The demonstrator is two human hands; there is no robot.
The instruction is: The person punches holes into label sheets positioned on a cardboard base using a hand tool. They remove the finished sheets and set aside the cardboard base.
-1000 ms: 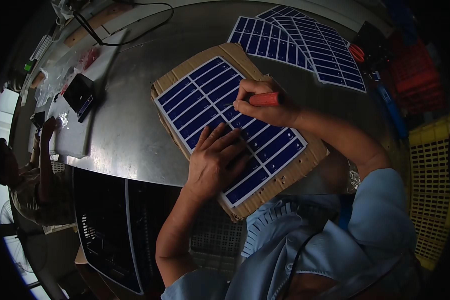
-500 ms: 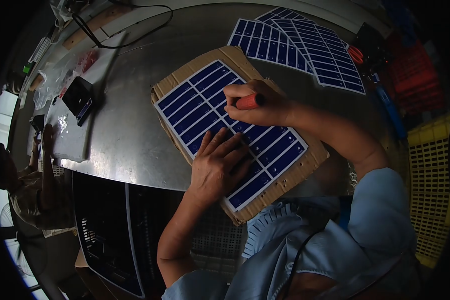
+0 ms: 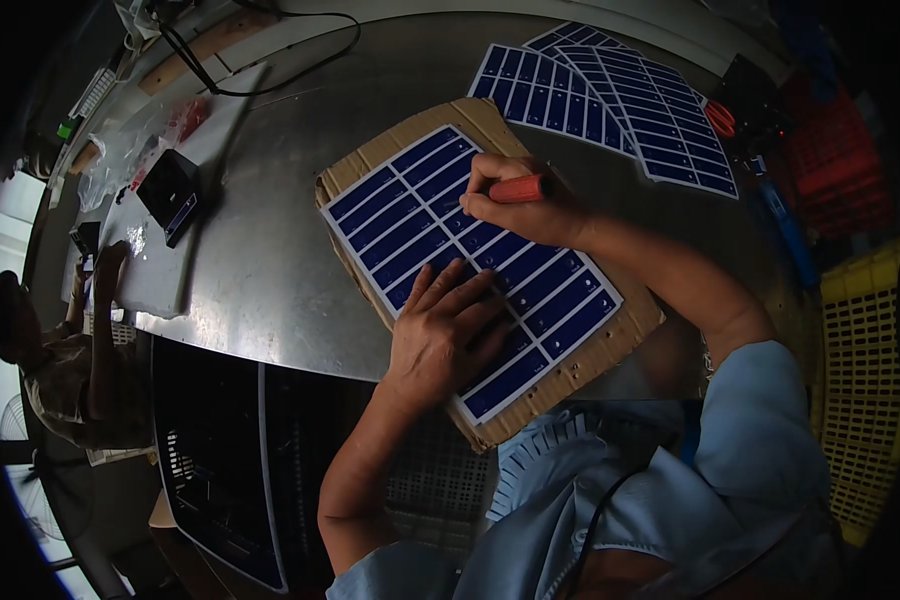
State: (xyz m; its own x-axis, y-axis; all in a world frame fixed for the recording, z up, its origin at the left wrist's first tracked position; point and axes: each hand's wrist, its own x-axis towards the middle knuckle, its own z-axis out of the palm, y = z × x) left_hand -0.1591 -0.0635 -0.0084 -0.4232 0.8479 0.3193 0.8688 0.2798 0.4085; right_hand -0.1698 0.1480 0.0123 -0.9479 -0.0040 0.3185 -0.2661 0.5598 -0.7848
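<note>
A sheet of dark blue labels [image 3: 382, 228] with white borders lies on a piece of brown cardboard [image 3: 610, 348] on the metal table. My left hand [image 3: 438, 335] lies flat on the lower left part of the sheet, fingers spread. My right hand [image 3: 525, 205] is closed around a red-handled tool [image 3: 518, 189] over the upper right half of the sheet. A thin tip seems to show below the fingers; whether it touches the sheet I cannot tell. Small pale round spots, like holes, mark several labels near the right edge.
More blue label sheets [image 3: 660, 110] overlap at the back right, beside orange-red scissor-like handles [image 3: 719, 118]. A black box-like part [image 3: 168, 190] and clear plastic bags lie on a pale board [image 3: 205, 150] at left. Another person [image 3: 65, 370] works there. Yellow [image 3: 860, 380] and red crates [image 3: 835, 150] stand at right.
My right hand has lifted and shifted slightly up the sheet, its tool handle now turned more sideways. My left hand stays on the sheet. The whole view has shifted slightly.
</note>
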